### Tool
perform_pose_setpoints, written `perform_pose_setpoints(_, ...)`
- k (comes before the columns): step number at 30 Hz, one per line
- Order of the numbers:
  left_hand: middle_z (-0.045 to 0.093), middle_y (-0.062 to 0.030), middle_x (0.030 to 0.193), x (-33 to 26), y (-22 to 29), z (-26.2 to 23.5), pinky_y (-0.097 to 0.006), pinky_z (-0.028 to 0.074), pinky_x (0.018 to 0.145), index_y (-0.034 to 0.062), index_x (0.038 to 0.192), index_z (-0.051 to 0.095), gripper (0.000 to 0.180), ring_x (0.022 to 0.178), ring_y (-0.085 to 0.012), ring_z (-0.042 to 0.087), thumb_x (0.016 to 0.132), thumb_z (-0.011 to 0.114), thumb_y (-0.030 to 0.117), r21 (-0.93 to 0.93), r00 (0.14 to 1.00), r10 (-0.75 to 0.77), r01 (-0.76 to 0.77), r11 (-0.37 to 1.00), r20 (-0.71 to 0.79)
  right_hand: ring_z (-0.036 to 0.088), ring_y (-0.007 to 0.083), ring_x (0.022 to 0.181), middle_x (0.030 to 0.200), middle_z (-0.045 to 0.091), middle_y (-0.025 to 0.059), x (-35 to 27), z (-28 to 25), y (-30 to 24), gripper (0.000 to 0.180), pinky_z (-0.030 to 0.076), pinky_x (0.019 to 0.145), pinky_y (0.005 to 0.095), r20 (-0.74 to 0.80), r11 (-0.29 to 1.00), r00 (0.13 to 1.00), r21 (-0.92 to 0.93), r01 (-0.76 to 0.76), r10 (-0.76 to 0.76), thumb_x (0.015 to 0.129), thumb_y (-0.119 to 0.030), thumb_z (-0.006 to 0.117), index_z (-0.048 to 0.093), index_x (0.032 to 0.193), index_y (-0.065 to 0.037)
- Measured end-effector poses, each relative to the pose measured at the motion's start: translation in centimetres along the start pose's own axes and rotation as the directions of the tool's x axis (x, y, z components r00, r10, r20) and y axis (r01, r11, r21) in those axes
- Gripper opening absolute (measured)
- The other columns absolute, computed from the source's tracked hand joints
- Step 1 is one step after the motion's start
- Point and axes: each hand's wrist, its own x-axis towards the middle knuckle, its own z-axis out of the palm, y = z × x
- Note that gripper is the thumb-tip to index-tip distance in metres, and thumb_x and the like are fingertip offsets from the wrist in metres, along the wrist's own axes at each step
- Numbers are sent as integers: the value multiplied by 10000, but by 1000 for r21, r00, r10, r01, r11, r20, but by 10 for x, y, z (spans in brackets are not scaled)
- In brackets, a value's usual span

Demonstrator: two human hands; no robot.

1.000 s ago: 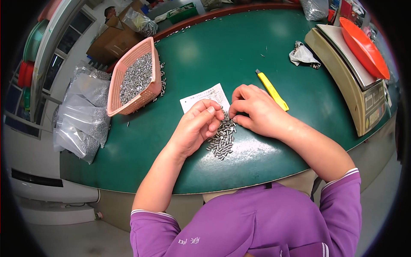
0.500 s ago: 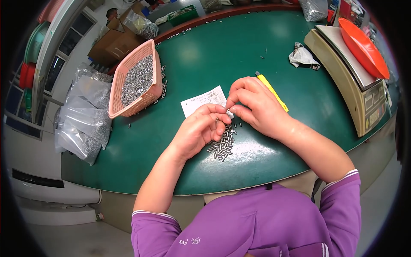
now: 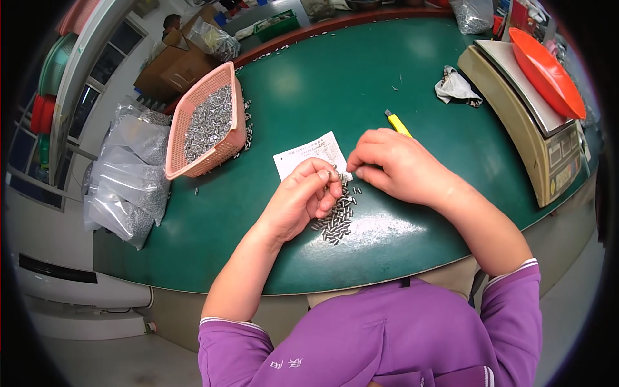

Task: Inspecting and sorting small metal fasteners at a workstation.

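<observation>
A heap of small silvery metal pins lies on the green table in front of me. Above its far left side is my left hand, thumb and forefinger pinched on a small metal piece and the other fingers curled in. Most of that piece is hidden by the fingertips. My right hand hovers at the heap's far right, fingers half bent, with a small gap between thumb and forefinger and nothing visible in it. Under and behind the hands lies a white printed paper slip. A yellow utility knife sticks out beyond the right hand.
A pink basket full of metal pins stands at left, loose pins beside it. Clear bags of pins sit at the table's left edge. At right is a beige scale with a red tray; a crumpled white bag lies nearby.
My hands were together at a small light-coloured piece; now they are apart. The right hand has moved slightly nearer me, its fingers loosened, covering more of the knife. The left hand has barely moved.
</observation>
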Motion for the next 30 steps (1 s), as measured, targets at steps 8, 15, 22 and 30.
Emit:
perform_pose_setpoints(8, 570, -87, 792, 1, -1, -3, -214, 356, 474, 38, 933, 520, 230, 575, -105, 461, 986, 389, 220, -61, 1000, 16, -15, 998, 9, 569, 271, 866, 852, 593, 71, -6, 2, 2, 130, 457, 792, 378, 280, 999, 960, -28, 32, -23, 731, -111, 681, 641, 852, -79)
perform_pose_setpoints(15, 566, -97, 780, 0, -1, -5, -216, 351, 469, 30, 939, 520, 240, 570, -112, 457, 986, 376, 216, -84, 1000, 6, -5, 996, 11, 568, 274, 844, 821, 594, 75, -6, 8, 3, 113, 458, 772, 377, 240, 994, 971, -100, 43, -18, 730, -106, 665, 631, 830, -68)
perform_pose_setpoints(22, 562, -89, 870, 2, -1, -9, -231, 378, 539, 25, 1015, 518, 234, 648, -116, 454, 964, 364, 194, -100, 999, 22, -17, 995, 50, 567, 274, 840, 819, 594, 80, -7, 10, 5, 105, 459, 769, 379, 216, 992, 976, -111, 55, -30, 725, -105, 660, 629, 816, -62)
perform_pose_setpoints(30, 560, -67, 867, 0, 1, -3, -212, 379, 539, 33, 1043, 502, 169, 640, -92, 453, 945, 422, 145, -45, 1000, 9, -10, 999, -8, 558, 267, 864, 835, 586, 73, -6, 9, 3, 93, 461, 774, 376, 198, 994, 980, -110, -10, 32, 760, -120, 654, 630, 831, -65)
